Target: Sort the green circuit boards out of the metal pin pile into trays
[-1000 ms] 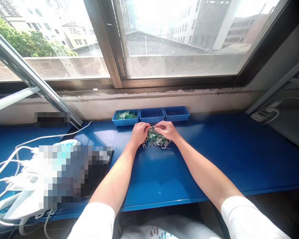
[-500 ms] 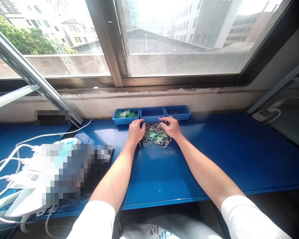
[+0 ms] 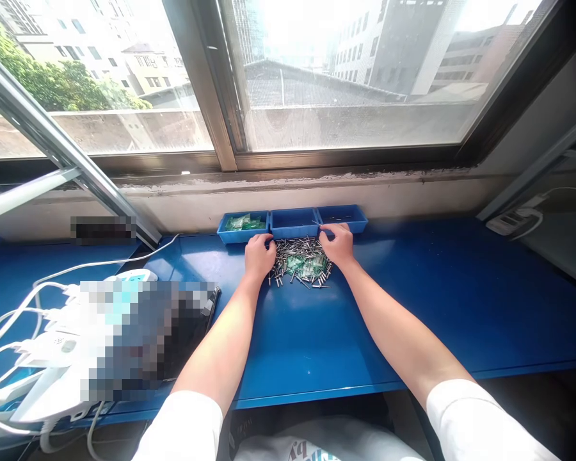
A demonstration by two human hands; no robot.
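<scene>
On the blue surface (image 3: 307,346), a blue plastic left tray (image 3: 243,237) holds green plastic packets (image 3: 242,222). The left hand (image 3: 260,256) curls nearby, its grip's contents hidden. Many silver metal pins (image 3: 297,246) remain heaped between the hands. The right hand (image 3: 338,244) pinches a slim metal pin (image 3: 315,222); the blue plastic right tray (image 3: 350,227) holds few pieces (image 3: 334,218).

I get daylight from the window (image 3: 355,125), sky (image 3: 304,22) blown white, sheen on the desk (image 3: 302,346), dim lower-right corner (image 3: 552,413), mosaic blocks (image 3: 134,346) at left.
</scene>
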